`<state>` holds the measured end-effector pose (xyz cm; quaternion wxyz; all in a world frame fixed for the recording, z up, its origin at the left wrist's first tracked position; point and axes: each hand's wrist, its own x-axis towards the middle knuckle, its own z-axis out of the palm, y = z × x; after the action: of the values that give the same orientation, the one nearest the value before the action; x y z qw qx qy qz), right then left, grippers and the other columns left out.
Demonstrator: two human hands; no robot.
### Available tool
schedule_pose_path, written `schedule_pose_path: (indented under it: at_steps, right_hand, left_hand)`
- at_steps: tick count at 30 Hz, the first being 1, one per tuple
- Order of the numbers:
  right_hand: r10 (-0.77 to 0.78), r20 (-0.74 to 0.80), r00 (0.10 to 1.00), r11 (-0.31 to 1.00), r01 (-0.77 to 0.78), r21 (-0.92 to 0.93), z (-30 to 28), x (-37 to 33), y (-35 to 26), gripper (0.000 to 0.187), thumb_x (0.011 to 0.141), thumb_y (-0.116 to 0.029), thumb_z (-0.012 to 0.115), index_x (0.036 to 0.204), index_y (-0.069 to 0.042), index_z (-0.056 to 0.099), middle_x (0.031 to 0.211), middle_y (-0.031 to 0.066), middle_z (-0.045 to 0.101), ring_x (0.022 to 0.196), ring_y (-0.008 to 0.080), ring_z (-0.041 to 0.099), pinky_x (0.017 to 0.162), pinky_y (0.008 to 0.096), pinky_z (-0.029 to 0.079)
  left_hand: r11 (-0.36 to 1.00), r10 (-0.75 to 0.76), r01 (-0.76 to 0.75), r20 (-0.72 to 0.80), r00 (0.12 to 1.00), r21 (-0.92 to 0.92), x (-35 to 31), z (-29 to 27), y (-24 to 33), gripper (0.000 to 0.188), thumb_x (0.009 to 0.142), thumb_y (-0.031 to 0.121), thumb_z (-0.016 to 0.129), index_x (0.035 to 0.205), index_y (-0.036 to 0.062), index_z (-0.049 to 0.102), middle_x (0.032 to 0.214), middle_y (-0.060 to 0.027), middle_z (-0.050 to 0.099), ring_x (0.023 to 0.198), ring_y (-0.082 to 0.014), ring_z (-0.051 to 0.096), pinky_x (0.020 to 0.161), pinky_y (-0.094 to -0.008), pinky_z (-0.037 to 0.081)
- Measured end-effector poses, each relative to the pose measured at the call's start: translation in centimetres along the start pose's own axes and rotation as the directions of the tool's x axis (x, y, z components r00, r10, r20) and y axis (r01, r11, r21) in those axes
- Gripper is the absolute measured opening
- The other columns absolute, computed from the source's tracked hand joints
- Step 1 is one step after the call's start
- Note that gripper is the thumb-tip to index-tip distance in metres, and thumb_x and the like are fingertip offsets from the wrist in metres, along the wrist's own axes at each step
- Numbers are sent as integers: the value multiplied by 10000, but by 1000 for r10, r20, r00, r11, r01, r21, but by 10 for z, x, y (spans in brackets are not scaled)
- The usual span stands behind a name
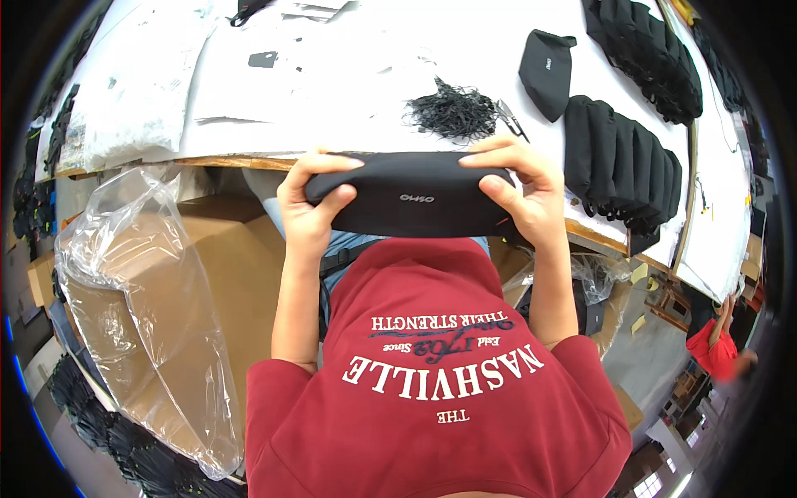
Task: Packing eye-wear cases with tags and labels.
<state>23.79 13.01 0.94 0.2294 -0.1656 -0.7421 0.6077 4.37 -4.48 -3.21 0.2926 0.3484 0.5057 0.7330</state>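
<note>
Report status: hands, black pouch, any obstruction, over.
Left hand and right hand gripping black pouch, one at each end. Nothing covering its middle. Black thread pile beyond, on table.

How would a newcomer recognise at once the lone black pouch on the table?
On the white table, find the two packed rows of black pouches at the right. Left of the farther row is the lone black pouch, not pressed against others.

soft black oblong pouch (407, 214), pale logo (417, 198) on its face, crosswise in mid-air
</note>
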Motion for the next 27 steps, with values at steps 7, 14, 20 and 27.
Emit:
schedule_pose_path:
  at_steps: [7,14,20,27]
  right_hand:
    - [448,292,845,893,-438,-100,-32,-12,-12,288,741,-166,754,1018,-99,711,911,9,637,778,91,516,687,236,435]
    - [403,-387,829,890,-453,-44,-142,-84,-31,313,778,-160,723,1068,-47,686,935,43,677,742,53,575,637,202,446]
    - [-285,-920,269,677,-623,-392,-296,-158,-28,281,796,-186,700,1075,-152,697,1032,78,676,846,128,629,679,260,496]
    - [75,-917,391,339,-875,-346,-377,-198,80,312,755,-284,693,1061,-221,696,1019,119,672,965,270,630,856,323,471]
  left_hand:
    - [996,-62,60,33,998,65,-5,5,-12,320,751,287,754,855,5,644,871,-77,598,876,-170,539,804,-292,400]
    - [887,-415,448,234,879,-113,8,13,-35,434,958,334,448,1194,-28,497,1087,-104,554,900,-154,534,777,-285,426]
    - [814,-523,578,359,773,-59,11,19,-43,311,945,228,469,1091,-34,554,950,-98,602,820,-139,545,783,-269,428]
    - [755,-618,647,443,650,105,11,32,-44,288,948,180,471,1090,-41,587,957,-80,626,828,-104,558,798,-236,429]
